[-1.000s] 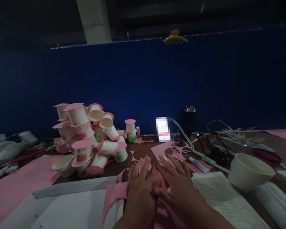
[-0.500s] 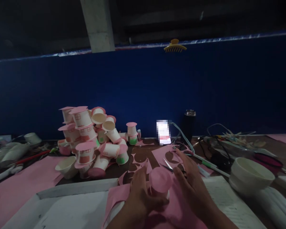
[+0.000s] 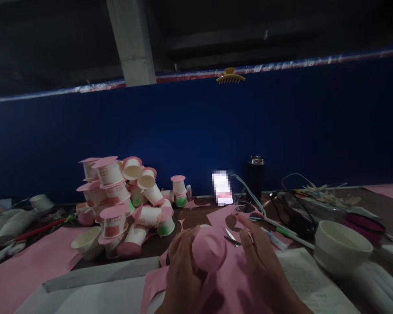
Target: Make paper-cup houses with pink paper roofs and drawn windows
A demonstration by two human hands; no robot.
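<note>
A paper cup topped with a round pink paper disc [image 3: 209, 249] is in my left hand [image 3: 183, 268], whose fingers wrap its left side. The disc faces me and hides most of the cup. My right hand [image 3: 263, 264] is off to the right, fingers stretched out, touching nothing that I can see. Between the hands and just beyond lies a pair of scissors [image 3: 231, 237], partly hidden. Under them spreads pink paper [image 3: 231, 283]. Stacked at the left are several paper cups [image 3: 113, 224] with pink disc tops, some tipped over.
A white box [image 3: 101, 270] stands at front left beside pink sheets [image 3: 29, 257]. To the right are a printed paper [image 3: 309, 279], a pale bowl [image 3: 342, 246] and cables. A lit phone [image 3: 222, 187] and a dark bottle [image 3: 255, 179] stand before the blue wall [image 3: 183, 126].
My left hand has tilted the cup, so its pink disc turns toward me and sits slightly left. My right hand stays apart from it. The view has tipped up a little.
</note>
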